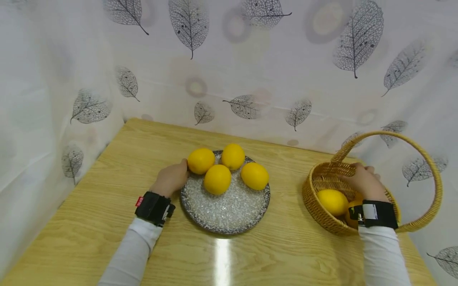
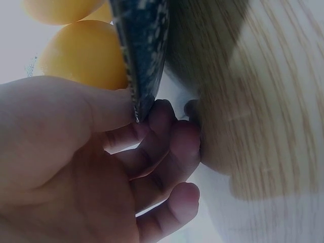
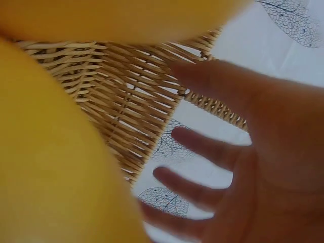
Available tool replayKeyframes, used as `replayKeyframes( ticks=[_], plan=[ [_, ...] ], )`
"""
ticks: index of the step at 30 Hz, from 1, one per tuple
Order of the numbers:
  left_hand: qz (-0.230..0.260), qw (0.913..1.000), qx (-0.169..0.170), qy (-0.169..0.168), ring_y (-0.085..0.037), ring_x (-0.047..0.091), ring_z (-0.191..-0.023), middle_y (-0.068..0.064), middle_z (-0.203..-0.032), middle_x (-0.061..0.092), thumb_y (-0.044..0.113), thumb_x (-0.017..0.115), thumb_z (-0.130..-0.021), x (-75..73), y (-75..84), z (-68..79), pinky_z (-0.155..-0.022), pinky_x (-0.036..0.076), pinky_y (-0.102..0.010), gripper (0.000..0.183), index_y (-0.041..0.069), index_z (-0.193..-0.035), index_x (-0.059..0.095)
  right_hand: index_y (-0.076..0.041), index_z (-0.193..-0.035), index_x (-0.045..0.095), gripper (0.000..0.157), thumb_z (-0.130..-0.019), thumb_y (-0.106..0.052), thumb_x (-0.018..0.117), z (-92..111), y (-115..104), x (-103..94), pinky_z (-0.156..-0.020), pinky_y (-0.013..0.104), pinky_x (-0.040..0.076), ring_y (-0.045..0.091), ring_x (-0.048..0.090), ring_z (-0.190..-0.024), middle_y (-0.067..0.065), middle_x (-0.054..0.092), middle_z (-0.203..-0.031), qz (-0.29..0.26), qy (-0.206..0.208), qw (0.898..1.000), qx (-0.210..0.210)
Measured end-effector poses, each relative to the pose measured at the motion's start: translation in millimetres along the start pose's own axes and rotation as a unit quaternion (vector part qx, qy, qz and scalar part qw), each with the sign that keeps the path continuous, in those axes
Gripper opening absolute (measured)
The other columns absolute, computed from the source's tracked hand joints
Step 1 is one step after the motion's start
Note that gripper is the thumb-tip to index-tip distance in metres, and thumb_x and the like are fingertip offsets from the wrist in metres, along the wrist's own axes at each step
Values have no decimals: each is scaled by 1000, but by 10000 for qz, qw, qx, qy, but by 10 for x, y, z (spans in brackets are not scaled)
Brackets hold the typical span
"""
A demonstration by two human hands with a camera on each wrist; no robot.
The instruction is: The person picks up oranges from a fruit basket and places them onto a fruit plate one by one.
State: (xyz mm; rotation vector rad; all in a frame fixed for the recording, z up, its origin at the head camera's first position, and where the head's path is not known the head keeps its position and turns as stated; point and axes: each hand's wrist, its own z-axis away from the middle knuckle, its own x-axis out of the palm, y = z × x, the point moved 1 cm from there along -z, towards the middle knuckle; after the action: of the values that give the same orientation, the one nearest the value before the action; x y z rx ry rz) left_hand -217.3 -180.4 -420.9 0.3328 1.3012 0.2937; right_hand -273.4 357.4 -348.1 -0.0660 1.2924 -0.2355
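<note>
My left hand [image 1: 171,178] holds the left rim of a round speckled grey plate [image 1: 229,216], thumb above and curled fingertips below the rim, as the left wrist view shows. Several yellow lemons [image 1: 217,179] sit on the far half of the plate, one of them right by my left thumb. My right hand [image 1: 365,182] is over the far right rim of a wicker basket [image 1: 322,218], its fingers spread apart with nothing between them. In the right wrist view the thumb [image 3: 217,83] overlaps the woven wall. A lemon [image 1: 332,201] lies in the basket, and another fruit [image 1: 352,214] is partly hidden under my right wrist.
The basket's tall arched handle [image 1: 434,178] leans out to the right. Both stand on a wooden table [image 1: 286,246], with a leaf-patterned curtain [image 1: 250,71] behind and along the sides.
</note>
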Motion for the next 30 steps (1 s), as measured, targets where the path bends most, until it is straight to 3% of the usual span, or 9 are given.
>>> replayKeyframes(
  ticks=[5,9,13,24,30],
  plan=[
    [17,10000,-42,-2,-44,66,-116,-29,-128,65,18,43,-108,0,0,0,-94,53,-57,43,-8,-141,44,17,-152,17,94,-100,-54,50,48,7,74,-91,84,29,76,26,-120,57,19,-136,-50,112,9969,779],
    [9,10000,-64,-22,-44,65,-117,-29,-130,64,18,42,-108,-2,16,1,-94,53,-57,44,-8,-143,43,13,-155,11,91,-100,-46,53,57,0,93,-93,87,28,80,19,-126,58,12,-139,-232,-118,9906,1345],
    [-19,10000,-69,-28,-44,65,-117,-30,-131,64,18,42,-108,-2,21,4,-94,53,-57,46,-9,-144,41,12,-156,7,92,-99,-43,54,54,-26,96,-94,88,28,83,13,-130,58,4,-145,-263,-226,9863,1613],
    [2,9999,-102,20,-43,66,-115,-29,-127,65,17,40,-108,-2,11,-1,-94,53,-57,42,-8,-141,44,15,-155,0,96,-98,-41,54,118,-31,88,-98,87,28,86,13,-127,58,-7,-147,-340,-283,9865,1577],
    [-5,9999,-153,-11,-44,66,-115,-30,-128,65,16,40,-108,-19,24,19,-94,53,-57,43,-9,-142,43,24,-149,9,90,-99,-38,51,128,-33,91,-94,82,37,84,25,-120,61,7,-141,-48,-123,9889,1477]
  ],
)
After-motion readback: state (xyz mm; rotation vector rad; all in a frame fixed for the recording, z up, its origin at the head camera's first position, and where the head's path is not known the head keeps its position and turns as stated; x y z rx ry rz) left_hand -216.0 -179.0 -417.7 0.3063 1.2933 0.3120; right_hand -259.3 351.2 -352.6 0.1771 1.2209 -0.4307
